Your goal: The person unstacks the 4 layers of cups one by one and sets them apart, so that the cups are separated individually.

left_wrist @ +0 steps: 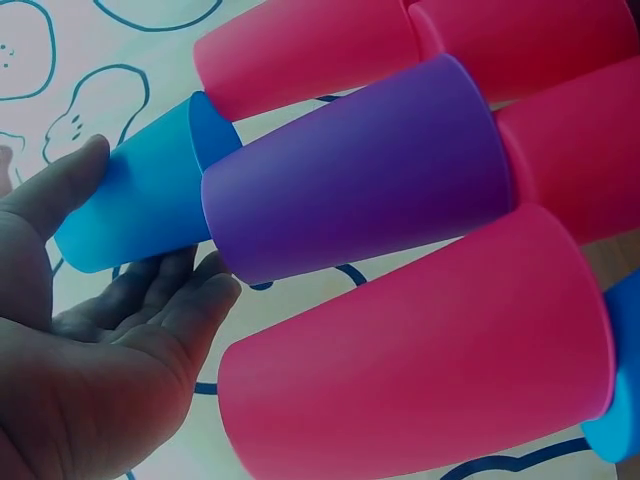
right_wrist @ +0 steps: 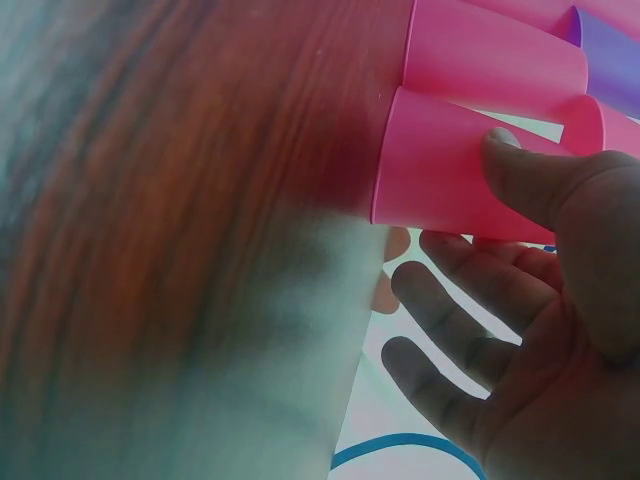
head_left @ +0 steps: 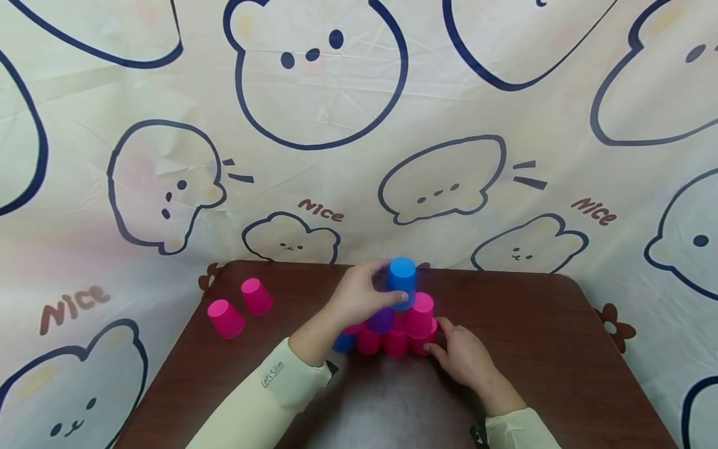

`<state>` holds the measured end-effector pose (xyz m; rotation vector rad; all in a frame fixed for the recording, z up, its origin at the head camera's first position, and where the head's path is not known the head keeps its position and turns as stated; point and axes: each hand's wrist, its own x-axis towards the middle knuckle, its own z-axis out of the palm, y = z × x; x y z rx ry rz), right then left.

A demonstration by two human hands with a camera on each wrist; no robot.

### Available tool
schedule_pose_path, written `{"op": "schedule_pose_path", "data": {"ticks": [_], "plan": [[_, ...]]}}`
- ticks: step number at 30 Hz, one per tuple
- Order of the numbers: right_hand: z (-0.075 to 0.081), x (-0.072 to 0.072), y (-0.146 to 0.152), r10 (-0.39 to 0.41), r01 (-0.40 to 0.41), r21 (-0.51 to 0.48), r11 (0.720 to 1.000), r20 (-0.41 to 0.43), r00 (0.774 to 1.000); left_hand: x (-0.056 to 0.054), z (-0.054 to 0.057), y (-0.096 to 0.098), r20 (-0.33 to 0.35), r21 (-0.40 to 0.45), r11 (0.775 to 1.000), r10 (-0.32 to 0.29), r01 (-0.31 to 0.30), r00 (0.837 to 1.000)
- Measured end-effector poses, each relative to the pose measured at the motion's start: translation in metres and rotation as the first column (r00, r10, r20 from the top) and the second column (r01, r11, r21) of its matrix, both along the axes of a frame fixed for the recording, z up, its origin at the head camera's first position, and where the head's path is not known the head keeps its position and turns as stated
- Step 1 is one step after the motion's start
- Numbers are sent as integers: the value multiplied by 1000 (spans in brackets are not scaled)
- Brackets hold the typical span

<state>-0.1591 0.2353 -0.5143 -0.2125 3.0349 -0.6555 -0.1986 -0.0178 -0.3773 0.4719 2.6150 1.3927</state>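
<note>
Tabletop side edges lie well apart from hands holding cups.

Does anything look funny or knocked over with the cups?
Nothing looks spilled or broken. Only two pink cups stand out a little: they sit at the left side of the table, apart from the stack. They look a bit slanted, but that may just be the camera.

The dark brown, wood-grained tabletop has rounded far corners and a pale sheen toward its near side. Two pink cups stand upside down near its left edge; nearer the middle, a blue cup and three pink cups form a row.
</note>
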Motion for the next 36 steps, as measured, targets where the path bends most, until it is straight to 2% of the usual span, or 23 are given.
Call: {"op": "schedule_pose_path", "data": {"ticks": [8,17,26,36], "plan": [[0,0,0,-2,2,-1,1000,8,1000,3,3,-4,-9,22,1000,10,-10,1000],[1,0,-1,-10,10,1,1000,9,1000,8,9,-16,-33,51,998,42,-40,999],[-2,1,-1,-4,4,12,1000,-21,1000,8,13,-37,-43,114,989,103,-97,994],[1,2,-2,-12,12,8,1000,-4,1000,9,14,-66,-29,105,979,178,-174,984]]}}
